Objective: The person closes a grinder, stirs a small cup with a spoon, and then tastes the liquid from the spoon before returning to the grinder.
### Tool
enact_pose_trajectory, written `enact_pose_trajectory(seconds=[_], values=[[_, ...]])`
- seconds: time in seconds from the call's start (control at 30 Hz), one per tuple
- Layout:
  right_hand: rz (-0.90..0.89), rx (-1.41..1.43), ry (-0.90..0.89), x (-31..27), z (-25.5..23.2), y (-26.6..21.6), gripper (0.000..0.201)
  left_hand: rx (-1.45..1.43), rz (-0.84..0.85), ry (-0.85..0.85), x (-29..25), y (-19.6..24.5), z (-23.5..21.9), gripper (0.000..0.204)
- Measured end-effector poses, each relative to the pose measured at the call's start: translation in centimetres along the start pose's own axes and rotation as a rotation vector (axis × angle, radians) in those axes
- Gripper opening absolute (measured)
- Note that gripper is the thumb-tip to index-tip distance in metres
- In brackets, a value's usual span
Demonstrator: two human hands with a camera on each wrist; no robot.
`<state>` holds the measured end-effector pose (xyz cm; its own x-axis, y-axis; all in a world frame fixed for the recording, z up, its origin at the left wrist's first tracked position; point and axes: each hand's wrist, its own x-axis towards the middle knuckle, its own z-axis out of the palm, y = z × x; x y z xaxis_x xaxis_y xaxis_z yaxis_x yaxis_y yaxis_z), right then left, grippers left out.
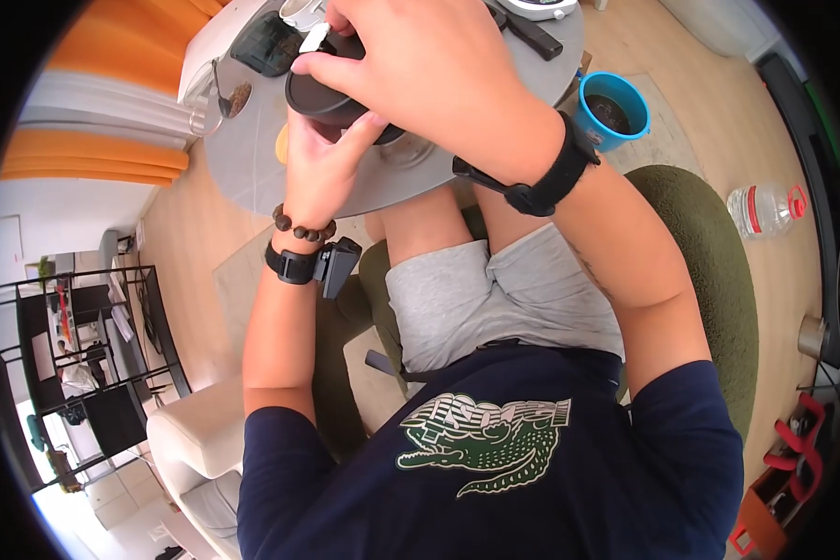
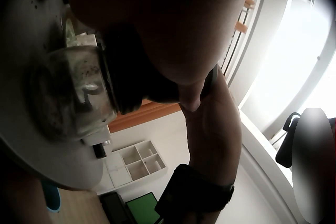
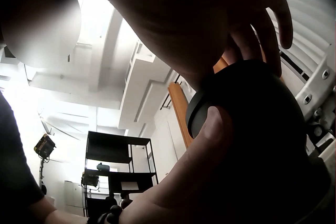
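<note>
A black round-topped container (image 1: 322, 96) with a clear glass jar (image 2: 86, 90) beneath it stands at the near part of the grey table. Dark specks show inside the glass. My left hand (image 1: 325, 168) grips the black part from the near side, thumb along it. From above, my right hand (image 1: 429, 70) holds the wide black lid (image 3: 247, 85), its thumb at the near edge and fingers reaching over the far side. A small white piece (image 1: 315, 37) shows between right thumb and forefinger. The hands hide much of the container.
On the grey table (image 1: 243, 168) are a dark translucent container (image 1: 266, 45), a spoon (image 1: 222, 93) near brown grounds, and a black handle (image 1: 535, 37). A blue bucket (image 1: 612, 110) with dark contents is right of the table. A red-capped water bottle (image 1: 763, 210) is on the floor.
</note>
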<state>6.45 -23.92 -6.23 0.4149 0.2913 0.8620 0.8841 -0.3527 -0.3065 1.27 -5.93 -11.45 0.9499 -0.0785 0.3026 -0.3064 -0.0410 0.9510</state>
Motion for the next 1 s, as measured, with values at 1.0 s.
enact_pose_trajectory(seconds=[1.0], values=[[0.579,0.623,-0.498,2.8,-0.7,1.8,0.016,-0.207,-0.002,-0.113,0.1,1.6,0.2,0.071]])
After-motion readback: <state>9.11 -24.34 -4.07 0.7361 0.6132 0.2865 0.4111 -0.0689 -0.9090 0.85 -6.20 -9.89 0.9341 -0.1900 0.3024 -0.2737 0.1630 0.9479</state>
